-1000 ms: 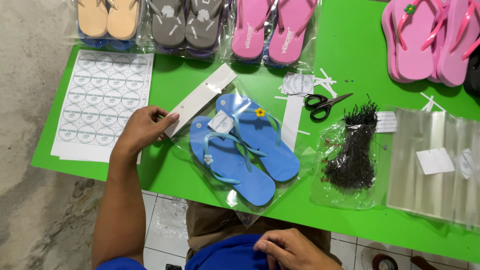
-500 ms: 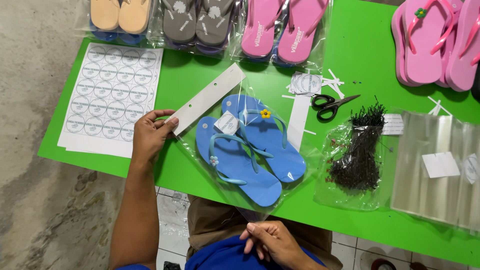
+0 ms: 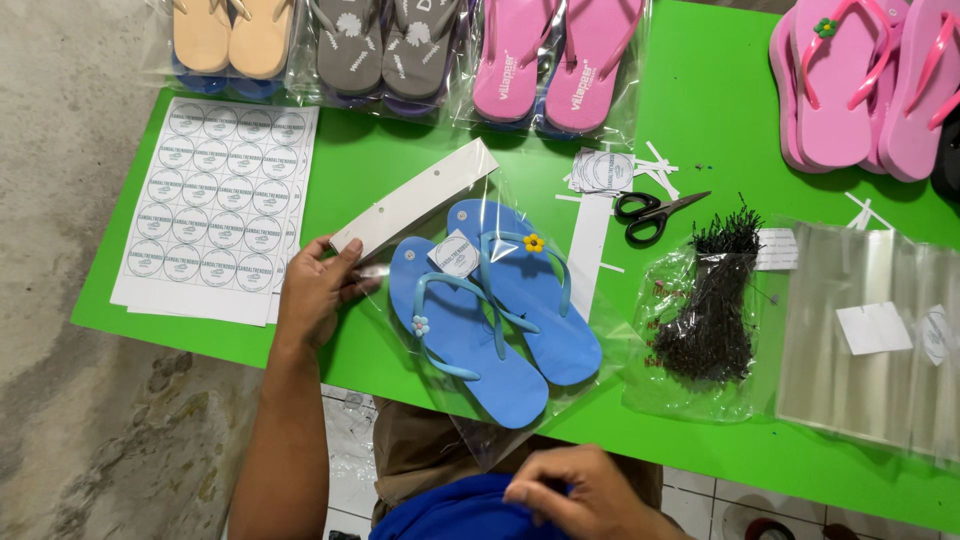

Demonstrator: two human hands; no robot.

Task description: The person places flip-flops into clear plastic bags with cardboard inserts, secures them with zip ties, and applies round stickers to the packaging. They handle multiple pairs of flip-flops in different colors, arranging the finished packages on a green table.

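Shifted slightly since a second ago, the left hand (image 3: 318,290) now pinches the near end of the white cardboard header strip (image 3: 415,210) at the bagged blue flip-flops (image 3: 495,305) on the green table (image 3: 720,130). Right hand (image 3: 580,490) rests at the lap, fingers curled on blue cloth (image 3: 450,510).

bright even daylight, soft shadows, plastic glare, sharp focus
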